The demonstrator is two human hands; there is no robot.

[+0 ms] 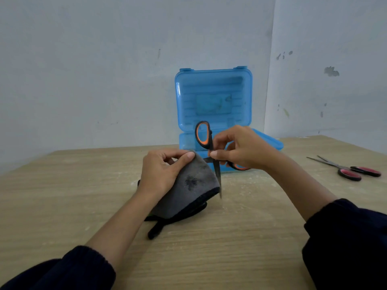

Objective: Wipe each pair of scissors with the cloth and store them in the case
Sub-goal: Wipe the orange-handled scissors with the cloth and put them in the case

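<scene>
**Orange scissors held open against the cloth, case open behind**

Wooden table (62, 185), pale wall behind, corner to the right.

Left hand (161, 172): fingers and thumb pinched on the top edge of a grey cloth (192, 185). The cloth drapes down from the pinch to the table; dark smudge on its facing side, black trim along the lower edge. A black strap or cord trails out beneath it toward the near side; what it belongs to is unclear.

Right hand (240, 149): closed around the orange-and-black scissors (209, 147), thumb and forefinger pressed near the pivot. Blades spread apart. One blade points down, its tip beside the cloth's right edge and just above the table. The other blade runs left and disappears behind the cloth at the left hand's pinch. One handle loop stands up clear of the hand; the other is mostly covered by the palm, a bit of it showing below the hand.

Blue plastic case (213, 101): open, lid upright and close to the wall, tray flat on the table right behind the hands. Tray contents hidden by the hands.

Second pair, red-and-black scissors (354, 170): flat on the table well to the right, blades slightly parted, pointing left, untouched.

Dark sleeves on both forearms.
</scene>
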